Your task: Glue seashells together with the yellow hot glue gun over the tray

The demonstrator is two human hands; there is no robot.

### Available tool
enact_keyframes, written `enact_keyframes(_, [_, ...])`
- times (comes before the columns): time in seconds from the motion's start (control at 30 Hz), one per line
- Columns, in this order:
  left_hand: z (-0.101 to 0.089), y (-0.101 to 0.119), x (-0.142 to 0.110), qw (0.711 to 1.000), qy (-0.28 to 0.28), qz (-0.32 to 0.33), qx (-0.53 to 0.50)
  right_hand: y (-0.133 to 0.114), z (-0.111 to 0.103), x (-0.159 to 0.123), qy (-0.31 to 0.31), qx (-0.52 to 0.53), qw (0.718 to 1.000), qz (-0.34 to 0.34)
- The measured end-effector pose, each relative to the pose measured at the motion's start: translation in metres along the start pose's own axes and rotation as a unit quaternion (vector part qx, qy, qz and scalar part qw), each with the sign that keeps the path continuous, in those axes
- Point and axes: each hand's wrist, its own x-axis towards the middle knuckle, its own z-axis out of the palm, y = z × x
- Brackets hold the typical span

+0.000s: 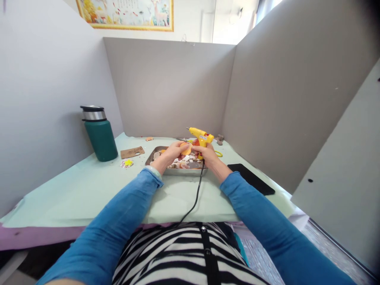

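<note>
Over a metal tray [184, 172] of shells and small pieces, both my hands meet. My left hand [172, 153] is closed on a flat orange seashell [186, 149], pinching it between thumb and fingers. In my right hand [209, 155] is a yellow hot glue gun [202, 135], its nozzle pointing up and to the left. The fingertips of the right hand also reach the shell's right edge; whether they grip it I cannot tell. A black cord [197, 196] runs from the glue gun down over the table's front edge.
A green bottle [102, 140] stands at the left, near a brown cardboard piece [132, 152] and a yellow star-shaped piece [128, 162]. Yellow-handled scissors [219, 154] lie behind the right hand. A black flat pad [252, 179] lies at the right. Grey partitions [172, 87] enclose the table.
</note>
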Motion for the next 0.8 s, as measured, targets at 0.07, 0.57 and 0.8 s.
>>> enact_keyframes(0.07, [-0.001,-0.001,0.001,1.0,-0.008,-0.005,-0.01,0.0,0.0,0.0,-0.002,0.021,1.0,0.004])
enact_keyframes(0.57, [-0.01,-0.01,0.009,1.0,0.0,-0.02,-0.02,-0.002,0.004,-0.002,0.011,0.007,1.0,0.013])
enact_keyframes(0.8, [-0.01,-0.012,0.009,1.0,-0.009,-0.003,0.011,0.0,0.003,0.0,0.027,0.001,1.0,0.014])
